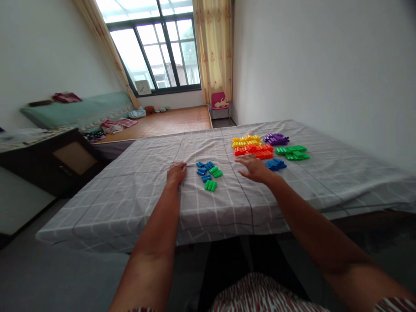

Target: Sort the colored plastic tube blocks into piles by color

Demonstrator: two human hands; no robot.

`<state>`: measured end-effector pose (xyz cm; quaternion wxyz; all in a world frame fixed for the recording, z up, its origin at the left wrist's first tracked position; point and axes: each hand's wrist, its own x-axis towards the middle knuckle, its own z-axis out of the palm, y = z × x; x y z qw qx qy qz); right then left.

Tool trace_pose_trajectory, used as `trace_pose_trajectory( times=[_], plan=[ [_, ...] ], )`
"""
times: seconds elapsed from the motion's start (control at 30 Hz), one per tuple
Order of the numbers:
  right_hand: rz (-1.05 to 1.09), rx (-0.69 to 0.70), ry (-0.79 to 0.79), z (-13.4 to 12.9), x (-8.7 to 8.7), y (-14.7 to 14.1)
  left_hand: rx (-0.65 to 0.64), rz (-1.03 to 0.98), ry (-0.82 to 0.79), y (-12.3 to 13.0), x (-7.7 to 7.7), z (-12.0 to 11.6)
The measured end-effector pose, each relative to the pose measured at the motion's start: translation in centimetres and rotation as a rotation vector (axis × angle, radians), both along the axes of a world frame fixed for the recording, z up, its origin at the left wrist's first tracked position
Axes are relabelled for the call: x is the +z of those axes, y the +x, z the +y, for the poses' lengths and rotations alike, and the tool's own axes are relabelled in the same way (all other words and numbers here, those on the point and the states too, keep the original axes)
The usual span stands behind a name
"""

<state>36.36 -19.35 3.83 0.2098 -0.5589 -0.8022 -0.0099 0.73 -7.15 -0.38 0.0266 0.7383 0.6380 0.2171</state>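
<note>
My left hand [177, 172] rests on the grey checked cloth, left of a loose group of blue pieces [204, 171] and green pieces [211, 185]. Its fingers are bent together, and whatever may be in them is too small to make out. My right hand [254, 168] is over the cloth with fingers apart and nothing in them. Just beyond it lie orange-red pieces [255, 151], with yellow pieces [246, 141] behind. Dark blue pieces [275, 164] are close to its right side. Purple pieces [276, 139] and a green pile [292, 152] lie farther right.
The cloth-covered table [130, 190] spans the middle. Beyond it are a low wooden bed [175, 121] and a pink chair [219, 100]. A dark cabinet [61, 160] stands at left, and a white wall [318, 73] rises at right.
</note>
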Motion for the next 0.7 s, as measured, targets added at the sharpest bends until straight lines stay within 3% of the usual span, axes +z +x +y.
trace_pose_trajectory(
  times=[0.1,0.27,0.5,0.7],
  plan=[
    [0.02,0.177,-0.034,1.6,-0.2,-4.3,-0.008,-0.002,-0.001,0.0,0.1,-0.2],
    [0.067,0.234,-0.063,4.2,-1.4,-8.0,-0.014,-0.008,-0.011,-0.1,0.3,-0.3],
    [0.2,0.208,-0.03,4.7,-2.7,-7.9,-0.018,-0.005,-0.004,-0.6,-0.1,0.6],
    [0.333,0.105,0.117,3.0,-0.3,-6.1,-0.015,0.018,-0.011,-0.6,0.2,0.7]
  ],
)
